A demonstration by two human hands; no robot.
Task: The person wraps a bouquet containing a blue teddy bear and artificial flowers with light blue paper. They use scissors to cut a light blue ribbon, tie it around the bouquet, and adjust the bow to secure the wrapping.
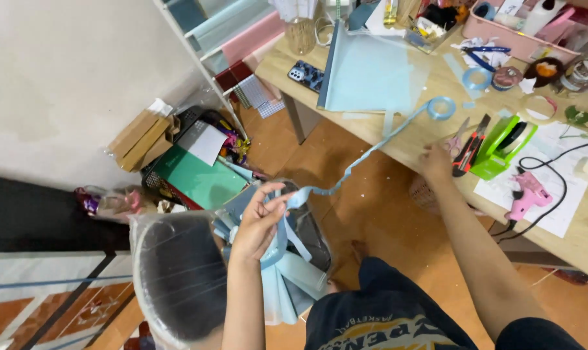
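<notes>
The light blue ribbon [346,172] runs in a loose wavy line from its roll [442,107], which lies on the wooden table [436,78] at about 1 o'clock, down to the left hand [258,220] near the middle of the view. The left hand is closed on the free end, pinching it between thumb and fingers above a folded bundle of pale blue paper [287,279].

The right hand [435,162] rests at the table edge at about 3 o'clock, next to the scissors [458,137] and a red-black cutter [473,144]; I cannot tell if it is open or gripping something.

To do this step well, I think the ribbon must be kept flat and lightly tight, with no twist. The green tape dispenser [501,148] and pink glue gun [526,193] lie farther right.
</notes>
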